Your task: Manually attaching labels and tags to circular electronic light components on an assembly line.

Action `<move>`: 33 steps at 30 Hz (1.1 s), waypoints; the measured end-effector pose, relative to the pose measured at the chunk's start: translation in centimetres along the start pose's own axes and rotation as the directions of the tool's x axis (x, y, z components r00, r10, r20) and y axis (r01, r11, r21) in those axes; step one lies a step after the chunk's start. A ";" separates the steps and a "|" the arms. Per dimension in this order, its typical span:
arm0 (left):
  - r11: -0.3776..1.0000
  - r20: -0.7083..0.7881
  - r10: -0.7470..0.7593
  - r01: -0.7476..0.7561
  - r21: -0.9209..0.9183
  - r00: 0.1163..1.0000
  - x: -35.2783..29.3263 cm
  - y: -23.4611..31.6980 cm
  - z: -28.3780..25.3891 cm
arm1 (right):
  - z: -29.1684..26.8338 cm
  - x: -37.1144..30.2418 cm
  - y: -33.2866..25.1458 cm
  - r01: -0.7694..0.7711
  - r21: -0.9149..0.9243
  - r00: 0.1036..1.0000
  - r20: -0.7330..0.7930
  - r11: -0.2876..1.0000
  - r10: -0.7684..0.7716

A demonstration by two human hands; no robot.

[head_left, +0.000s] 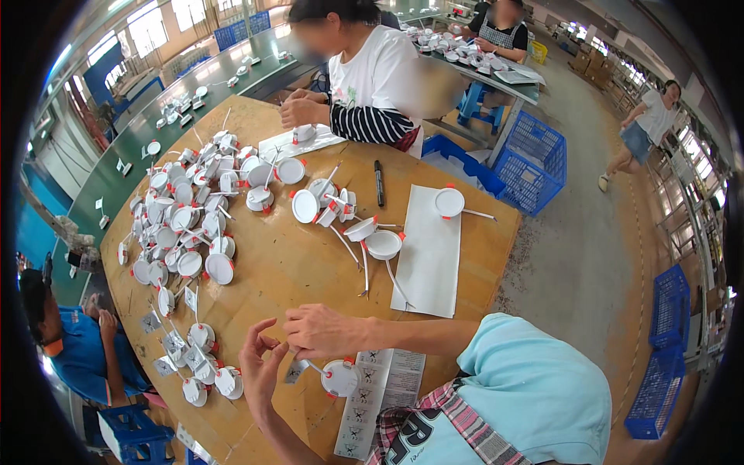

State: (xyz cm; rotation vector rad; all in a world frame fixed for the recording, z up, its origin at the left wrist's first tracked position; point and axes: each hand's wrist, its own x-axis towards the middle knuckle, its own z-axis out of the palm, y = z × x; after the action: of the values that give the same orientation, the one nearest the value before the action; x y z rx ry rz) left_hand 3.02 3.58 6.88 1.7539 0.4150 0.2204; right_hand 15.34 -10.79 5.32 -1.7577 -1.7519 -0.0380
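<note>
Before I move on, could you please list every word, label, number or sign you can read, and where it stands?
I copy out no wording.
Light-blue shirt: large dark letters, partly covered; not quoted.
Label sheet: repeated symbols; its fine print is too small to read.
Tag beside the left hand: dark markings, too small.
Labels at lower left: dark marks, too small.

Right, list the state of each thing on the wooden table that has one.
Lamp nearest the hands: face up, lead tagged
Label sheet: flat, partly covered
Black marker: lying down
White paper: flat, under one lamp
Large lamp pile: heaped, leads sticking out
Tagged lamps: clustered
</note>
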 end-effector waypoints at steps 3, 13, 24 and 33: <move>0.995 -0.072 -0.011 0.018 0.097 0.997 -0.7 0.0 0.1 | 0.4 -0.6 -1.2 0.053 -0.066 0.995 -0.077 0.996 -0.058; 0.914 -0.225 0.374 -0.316 0.254 0.900 1.2 -1.3 -0.4 | -5.5 -0.9 -1.9 -0.131 0.334 0.978 -0.113 0.933 0.178; 0.983 -0.280 0.092 -0.133 -0.129 0.956 -4.0 -0.5 -0.3 | -4.5 0.6 -1.4 -0.421 0.558 0.903 0.336 0.715 0.270; 0.937 -0.062 -0.189 0.161 -0.309 0.980 -4.4 -1.8 0.9 | -3.7 0.4 -0.3 -0.510 0.478 0.854 0.379 0.715 0.357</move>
State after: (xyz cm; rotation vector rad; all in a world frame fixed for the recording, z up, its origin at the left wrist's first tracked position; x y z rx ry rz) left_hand -0.92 1.34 5.29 1.4006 0.5707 0.2240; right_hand 16.61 -12.13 8.59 -1.7082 -1.2593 0.8748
